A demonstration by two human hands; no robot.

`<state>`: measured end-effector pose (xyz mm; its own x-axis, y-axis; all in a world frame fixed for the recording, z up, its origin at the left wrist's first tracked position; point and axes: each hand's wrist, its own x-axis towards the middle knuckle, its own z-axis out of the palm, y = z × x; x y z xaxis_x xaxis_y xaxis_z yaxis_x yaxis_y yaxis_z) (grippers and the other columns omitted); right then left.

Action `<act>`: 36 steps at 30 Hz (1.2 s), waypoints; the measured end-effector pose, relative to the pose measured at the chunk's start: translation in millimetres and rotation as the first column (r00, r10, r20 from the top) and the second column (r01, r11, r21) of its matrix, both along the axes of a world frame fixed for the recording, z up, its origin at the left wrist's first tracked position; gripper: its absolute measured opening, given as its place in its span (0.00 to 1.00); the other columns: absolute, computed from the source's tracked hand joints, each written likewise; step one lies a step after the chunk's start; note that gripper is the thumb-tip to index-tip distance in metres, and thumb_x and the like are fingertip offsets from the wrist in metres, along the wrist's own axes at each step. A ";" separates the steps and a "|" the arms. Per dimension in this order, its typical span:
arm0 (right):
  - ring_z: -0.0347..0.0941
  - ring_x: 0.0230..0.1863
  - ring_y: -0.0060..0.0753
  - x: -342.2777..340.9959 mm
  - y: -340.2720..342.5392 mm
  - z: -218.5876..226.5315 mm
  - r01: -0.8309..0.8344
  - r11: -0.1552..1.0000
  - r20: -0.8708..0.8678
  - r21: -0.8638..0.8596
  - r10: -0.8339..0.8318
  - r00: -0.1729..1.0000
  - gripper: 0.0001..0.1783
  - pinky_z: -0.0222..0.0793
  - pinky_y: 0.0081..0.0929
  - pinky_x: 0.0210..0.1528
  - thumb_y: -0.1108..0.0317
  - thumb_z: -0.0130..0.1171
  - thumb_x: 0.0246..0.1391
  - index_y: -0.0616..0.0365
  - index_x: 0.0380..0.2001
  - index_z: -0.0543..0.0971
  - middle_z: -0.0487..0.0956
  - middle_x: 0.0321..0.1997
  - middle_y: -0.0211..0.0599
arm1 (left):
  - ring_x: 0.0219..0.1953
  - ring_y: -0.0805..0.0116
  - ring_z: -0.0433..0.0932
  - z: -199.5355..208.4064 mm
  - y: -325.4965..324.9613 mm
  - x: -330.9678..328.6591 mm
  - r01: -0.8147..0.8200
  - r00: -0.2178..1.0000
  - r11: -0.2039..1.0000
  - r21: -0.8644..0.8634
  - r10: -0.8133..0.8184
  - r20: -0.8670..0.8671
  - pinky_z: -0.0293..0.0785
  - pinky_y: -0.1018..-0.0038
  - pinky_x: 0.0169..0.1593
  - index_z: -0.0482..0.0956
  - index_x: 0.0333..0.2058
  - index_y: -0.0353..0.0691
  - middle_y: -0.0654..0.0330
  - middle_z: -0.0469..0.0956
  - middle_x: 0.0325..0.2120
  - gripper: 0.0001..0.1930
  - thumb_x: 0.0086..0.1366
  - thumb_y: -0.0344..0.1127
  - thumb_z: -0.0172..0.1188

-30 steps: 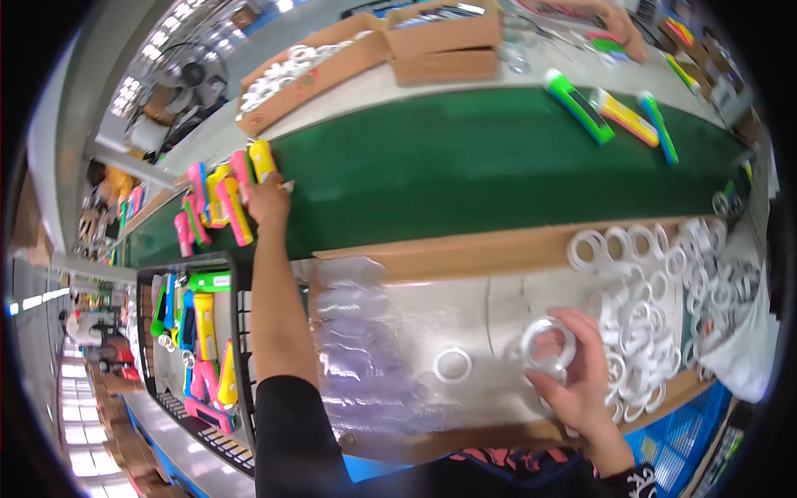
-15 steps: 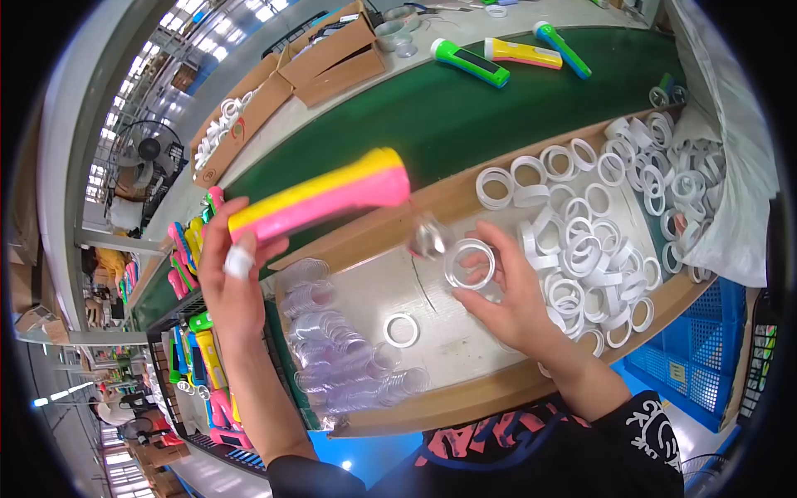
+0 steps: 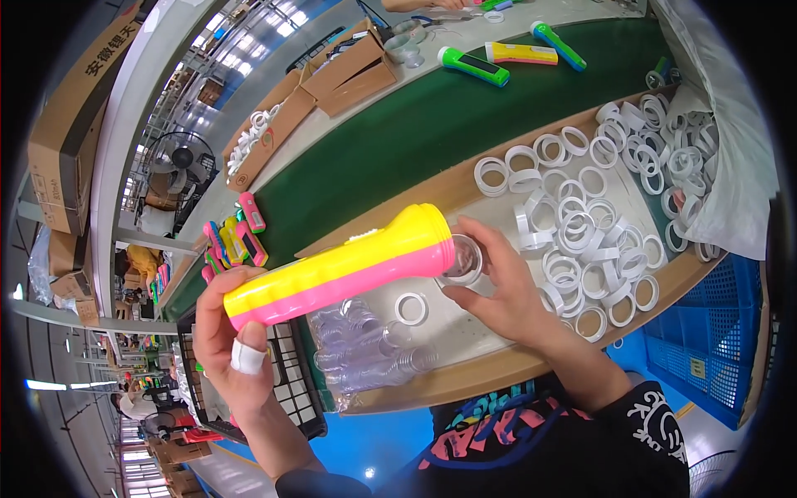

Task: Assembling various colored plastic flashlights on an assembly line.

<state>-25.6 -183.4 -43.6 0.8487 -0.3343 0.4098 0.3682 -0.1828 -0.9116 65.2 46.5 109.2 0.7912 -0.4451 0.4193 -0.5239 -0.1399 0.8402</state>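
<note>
A yellow and pink flashlight [image 3: 336,270] lies across my view, its wide head pointing right. My left hand [image 3: 222,336], with a white wrap on the thumb, is closed around its tail end. Fingers and thumb of my right hand [image 3: 519,303] pinch a white ring [image 3: 479,264] against or just beside the flashlight's head. Something clear or shiny shows inside that ring; the head partly hides it. Below the flashlight, a loose white ring [image 3: 398,310] lies in a shallow cardboard tray [image 3: 490,373]. Stacked clear discs [image 3: 369,361] fill the tray's left end.
Many white rings [image 3: 581,236] heap at the tray's right. Beyond it runs a green belt [image 3: 365,158] bearing several flashlights [image 3: 521,54]. Open cardboard boxes [image 3: 353,79] stand at the far left. A blue crate [image 3: 697,332] is at right, a black crate [image 3: 295,373] at left.
The flashlight has come down and right, its head now meeting the ring in my right hand. The shiny piece blurred between them before no longer shows apart. The view has shifted slightly.
</note>
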 end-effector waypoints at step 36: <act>0.71 0.47 0.30 -23.4 -12.2 34.1 -0.248 0.613 -0.192 0.750 0.561 0.805 0.20 0.65 0.27 0.52 0.56 0.41 0.61 0.61 0.42 0.75 0.75 0.43 0.39 | 0.25 0.67 0.73 -98.2 -11.3 -60.7 -0.124 0.490 0.780 0.613 -0.489 0.722 0.71 0.79 0.25 0.76 0.48 0.57 0.48 0.74 0.45 0.27 0.46 0.29 0.63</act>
